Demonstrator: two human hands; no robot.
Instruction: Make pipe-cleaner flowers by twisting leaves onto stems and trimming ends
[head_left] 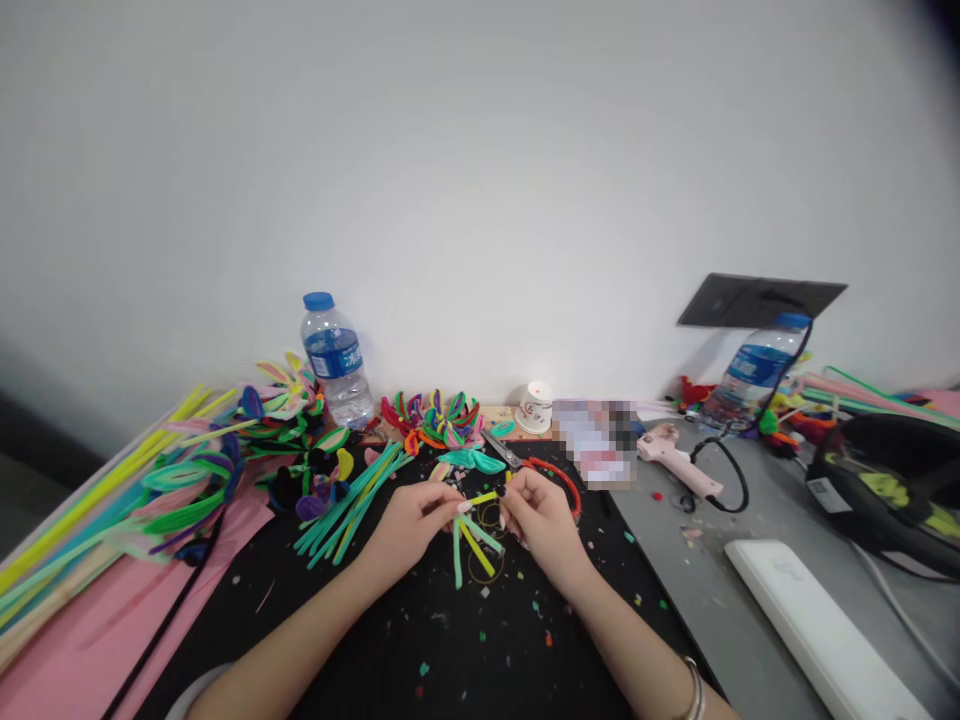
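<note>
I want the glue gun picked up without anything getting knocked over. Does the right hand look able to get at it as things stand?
Probably yes. The pink glue gun lies on bare grey table to the right of the right hand, nothing standing between them. But that hand, with the left hand, is pinching pipe cleaner pieces, and the black cord loops beside the gun.

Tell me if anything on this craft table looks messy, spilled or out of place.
Small coloured scraps are scattered over the black mat below both hands, some spilling onto the grey table. The pink glue gun lies on its side with its cord looped loosely. Otherwise nothing looks damaged; both water bottles stand upright.
</note>
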